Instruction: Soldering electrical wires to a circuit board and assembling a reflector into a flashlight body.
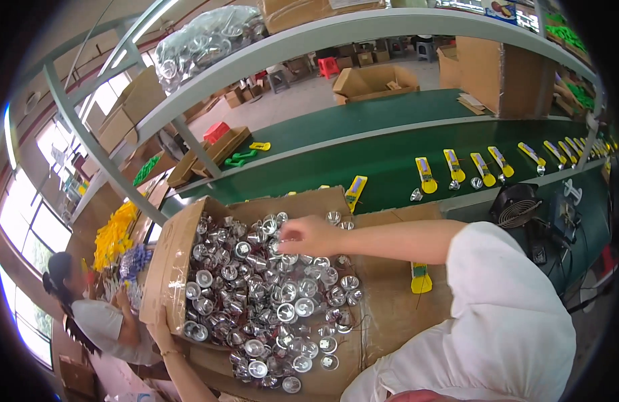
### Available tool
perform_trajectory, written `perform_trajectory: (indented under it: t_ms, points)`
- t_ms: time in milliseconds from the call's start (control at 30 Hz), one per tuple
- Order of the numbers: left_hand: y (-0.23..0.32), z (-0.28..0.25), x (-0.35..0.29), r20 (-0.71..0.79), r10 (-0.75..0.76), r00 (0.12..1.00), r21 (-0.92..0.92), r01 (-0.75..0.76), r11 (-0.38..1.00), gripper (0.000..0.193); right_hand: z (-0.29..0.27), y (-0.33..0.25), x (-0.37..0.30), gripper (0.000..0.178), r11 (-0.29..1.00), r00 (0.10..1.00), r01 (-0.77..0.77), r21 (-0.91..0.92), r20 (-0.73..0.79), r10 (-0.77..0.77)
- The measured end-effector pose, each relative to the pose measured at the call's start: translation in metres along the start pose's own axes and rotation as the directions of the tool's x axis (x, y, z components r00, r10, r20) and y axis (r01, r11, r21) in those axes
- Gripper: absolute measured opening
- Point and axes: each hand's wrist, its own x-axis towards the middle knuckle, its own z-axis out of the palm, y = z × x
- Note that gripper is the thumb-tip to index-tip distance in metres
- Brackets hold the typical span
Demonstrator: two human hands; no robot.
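Head view: R hand (309,236) at ctr, fingers curled over silvery reflector cups (286,312) heaped lower ctr-L of frame, can't tell if pinching any; L hand (160,331) lower L against cardboard box (167,268), grip unclear, w/ yellow pcs (426,177) on green bench (383,179) upper R.

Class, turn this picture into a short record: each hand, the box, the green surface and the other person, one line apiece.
Left hand: left hand at the near end of the cardboard box; its grip is unclear
Right hand: right hand over the silvery cup-shaped parts; whether it holds one is unclear
Box: open, with parts inside and spread beyond it
Green surface: long green surface bearing a row of yellow pieces
Other person: person at left, beside yellow parts
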Motion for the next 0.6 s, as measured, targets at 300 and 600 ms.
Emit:
perform_trajectory:
  t_ms: [300, 600]
  points:
    - [0.024, 0.052, -0.047, -0.253, 0.248, 0.935, 0.287, -0.173, 0.942, 0.074, 0.059, -0.005, 0.138, 0.070, 0.988, 1.000, 0.030, -0.151, 0.013, -0.028]
    - [0.050, 0.108, -0.099, -0.304, 0.248, 0.920, 0.545, -0.046, 0.837, 0.101, 0.081, -0.003, 0.151, 0.087, 0.931, 0.973, -0.225, -0.287, -0.108, 0.202]
